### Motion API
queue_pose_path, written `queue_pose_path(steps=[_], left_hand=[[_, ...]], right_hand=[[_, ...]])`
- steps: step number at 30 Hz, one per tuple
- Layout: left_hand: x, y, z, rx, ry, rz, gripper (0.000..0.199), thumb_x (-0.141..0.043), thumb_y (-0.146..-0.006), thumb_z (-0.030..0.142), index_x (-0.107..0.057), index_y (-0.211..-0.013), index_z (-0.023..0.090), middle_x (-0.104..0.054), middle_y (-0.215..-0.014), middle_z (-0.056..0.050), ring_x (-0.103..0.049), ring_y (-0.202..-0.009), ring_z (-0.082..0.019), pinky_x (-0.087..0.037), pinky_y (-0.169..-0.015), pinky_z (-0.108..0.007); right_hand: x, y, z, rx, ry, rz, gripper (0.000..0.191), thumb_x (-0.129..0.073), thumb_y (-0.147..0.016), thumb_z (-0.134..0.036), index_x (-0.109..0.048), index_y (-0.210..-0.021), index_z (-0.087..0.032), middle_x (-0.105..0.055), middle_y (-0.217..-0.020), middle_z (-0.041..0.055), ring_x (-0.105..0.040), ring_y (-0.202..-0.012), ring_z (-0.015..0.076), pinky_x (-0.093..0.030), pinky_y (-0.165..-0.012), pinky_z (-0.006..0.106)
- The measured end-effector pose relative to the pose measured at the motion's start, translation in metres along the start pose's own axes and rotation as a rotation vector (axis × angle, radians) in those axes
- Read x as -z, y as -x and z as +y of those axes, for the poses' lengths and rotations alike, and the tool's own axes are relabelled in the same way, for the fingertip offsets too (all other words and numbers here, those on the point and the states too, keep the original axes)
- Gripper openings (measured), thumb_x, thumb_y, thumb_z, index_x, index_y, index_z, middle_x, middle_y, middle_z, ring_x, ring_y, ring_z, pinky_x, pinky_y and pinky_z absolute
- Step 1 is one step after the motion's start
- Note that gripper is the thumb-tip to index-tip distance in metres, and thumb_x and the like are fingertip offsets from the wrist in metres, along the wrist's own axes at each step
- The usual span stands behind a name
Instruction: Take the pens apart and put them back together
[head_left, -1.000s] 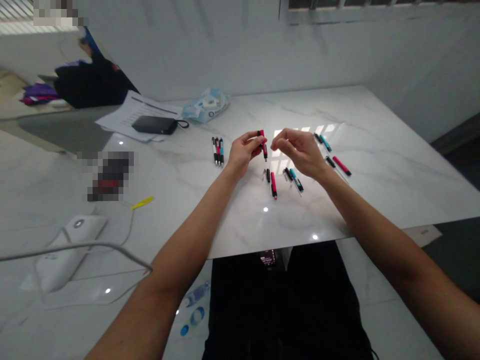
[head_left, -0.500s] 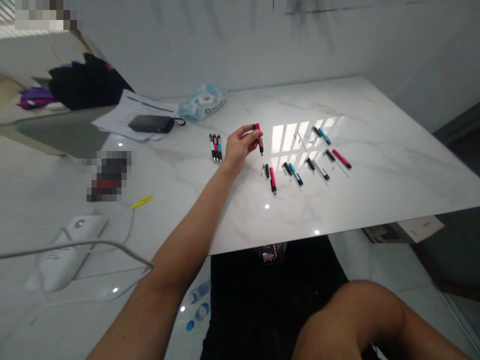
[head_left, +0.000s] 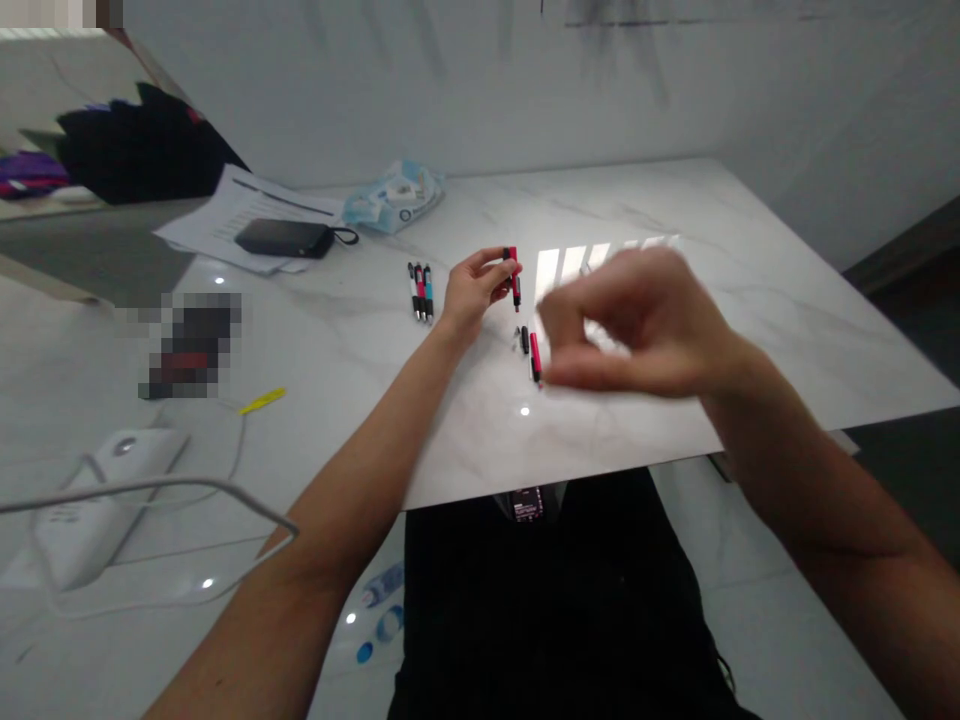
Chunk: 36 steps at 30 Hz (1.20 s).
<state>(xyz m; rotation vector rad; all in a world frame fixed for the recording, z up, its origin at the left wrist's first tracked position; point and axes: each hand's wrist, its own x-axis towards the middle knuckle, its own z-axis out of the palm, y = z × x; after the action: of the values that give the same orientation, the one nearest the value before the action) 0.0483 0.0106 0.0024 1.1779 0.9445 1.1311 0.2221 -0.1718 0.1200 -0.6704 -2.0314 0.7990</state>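
My left hand [head_left: 474,290] is closed on a red pen [head_left: 515,270] with black parts, held nearly upright above the table. Lifted over the table's right part, my right hand [head_left: 645,325] is smeared by motion. Its thumb and forefinger curve toward each other, and whether anything is between them does not show. Just left of its fingertips lie another red pen piece [head_left: 535,355] and a short black pen part [head_left: 524,340]. Left of my left hand, several whole pens [head_left: 421,292] rest side by side, white, red and blue with black grips. My right hand hides the table behind it.
A black pouch [head_left: 285,238] lies on printed papers [head_left: 217,225], with a light-blue soft pack [head_left: 396,197] by the wall. To the left are a yellow strip [head_left: 262,401], a white device [head_left: 105,510] and a grey cable [head_left: 187,484]. A lit phone [head_left: 527,504] is below the table edge.
My right hand has come up from near my lap over the table, covering the taken-apart pens there. My left hand still holds the red pen. The view has shifted slightly.
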Motion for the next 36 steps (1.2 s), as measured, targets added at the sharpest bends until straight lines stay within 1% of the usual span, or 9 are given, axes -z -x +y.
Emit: queue_pose_path(steps=[2,4,8,11,19,24,27,32,36], left_hand=[[0.000,-0.001,-0.002,-0.022,-0.012,-0.010,0.021,-0.082,-0.092,0.025,-0.077,-0.112,0.022,-0.081,-0.098,-0.003,-0.069,-0.081,-0.012,-0.055,-0.078,-0.026],[0.000,-0.001,-0.003,-0.040,-0.056,-0.010,0.021,-0.082,-0.091,0.028,-0.077,-0.111,0.023,-0.081,-0.101,-0.004,-0.070,-0.081,-0.013,-0.055,-0.077,-0.027],[0.002,-0.003,-0.004,-0.068,-0.145,-0.012,0.021,-0.082,-0.090,0.032,-0.077,-0.110,0.025,-0.082,-0.103,-0.006,-0.073,-0.085,-0.015,-0.058,-0.076,-0.029],[0.004,-0.004,-0.004,-0.097,-0.175,-0.015,0.022,-0.082,-0.091,0.035,-0.077,-0.111,0.026,-0.082,-0.103,-0.007,-0.075,-0.088,-0.017,-0.059,-0.076,-0.029],[0.007,-0.004,-0.008,-0.090,-0.135,0.003,0.030,-0.085,-0.088,0.039,-0.078,-0.113,0.024,-0.084,-0.103,-0.008,-0.076,-0.088,-0.017,-0.061,-0.078,-0.030],[0.009,-0.005,-0.010,-0.102,-0.078,-0.009,0.047,-0.096,-0.074,0.048,-0.080,-0.109,0.021,-0.084,-0.101,-0.009,-0.078,-0.090,-0.018,-0.063,-0.080,-0.030],[0.008,-0.004,-0.009,-0.110,-0.054,-0.030,0.056,-0.100,-0.067,0.053,-0.080,-0.108,0.020,-0.084,-0.097,-0.008,-0.077,-0.083,-0.018,-0.064,-0.079,-0.031],[0.006,-0.003,-0.009,-0.123,-0.058,-0.042,0.056,-0.100,-0.067,0.053,-0.080,-0.107,0.019,-0.083,-0.093,-0.007,-0.077,-0.078,-0.016,-0.065,-0.079,-0.032],[0.004,-0.003,-0.011,-0.129,-0.102,-0.044,0.050,-0.098,-0.071,0.049,-0.081,-0.108,0.020,-0.083,-0.095,-0.007,-0.078,-0.079,-0.018,-0.067,-0.080,-0.034]], right_hand=[[0.044,-0.041,0.032,-0.008,0.185,0.215,0.060,-0.071,-0.103,-0.062,-0.050,-0.064,-0.022,-0.041,-0.059,-0.0070,-0.042,-0.054,0.0057,-0.039,-0.057,0.026],[0.080,-0.051,0.082,-0.105,0.437,0.367,0.062,-0.060,-0.103,-0.074,-0.053,-0.068,-0.023,-0.044,-0.059,-0.0051,-0.054,-0.061,0.0102,-0.045,-0.064,0.030],[0.122,-0.013,0.174,-0.349,0.784,0.550,0.046,-0.062,-0.104,-0.070,-0.067,-0.082,-0.029,-0.065,-0.064,0.0026,-0.067,-0.079,0.0229,-0.053,-0.077,0.041],[0.131,0.016,0.205,-0.424,0.855,0.586,0.042,-0.060,-0.103,-0.065,-0.070,-0.084,-0.029,-0.070,-0.072,0.0063,-0.069,-0.082,0.0279,-0.055,-0.083,0.047],[0.133,0.020,0.213,-0.436,0.869,0.454,0.029,-0.065,-0.105,-0.051,-0.078,-0.099,-0.026,-0.079,-0.096,0.0102,-0.071,-0.099,0.0314,-0.053,-0.102,0.051],[0.132,0.024,0.217,-0.477,0.862,0.378,0.019,-0.069,-0.103,-0.036,-0.083,-0.103,-0.025,-0.081,-0.112,0.0123,-0.069,-0.112,0.0347,-0.050,-0.110,0.055],[0.133,0.028,0.216,-0.532,0.821,0.315,0.015,-0.074,-0.099,-0.035,-0.087,-0.097,-0.027,-0.082,-0.111,0.0106,-0.069,-0.113,0.0353,-0.050,-0.110,0.057],[0.136,0.034,0.219,-0.618,0.718,0.137,0.011,-0.089,-0.085,-0.040,-0.090,-0.091,-0.031,-0.084,-0.103,0.0072,-0.075,-0.102,0.0334,-0.057,-0.099,0.053],[0.135,0.036,0.230,-0.617,0.723,0.074,0.007,-0.084,-0.084,-0.031,-0.091,-0.085,-0.029,-0.085,-0.098,0.0080,-0.078,-0.098,0.0340,-0.058,-0.101,0.053]])
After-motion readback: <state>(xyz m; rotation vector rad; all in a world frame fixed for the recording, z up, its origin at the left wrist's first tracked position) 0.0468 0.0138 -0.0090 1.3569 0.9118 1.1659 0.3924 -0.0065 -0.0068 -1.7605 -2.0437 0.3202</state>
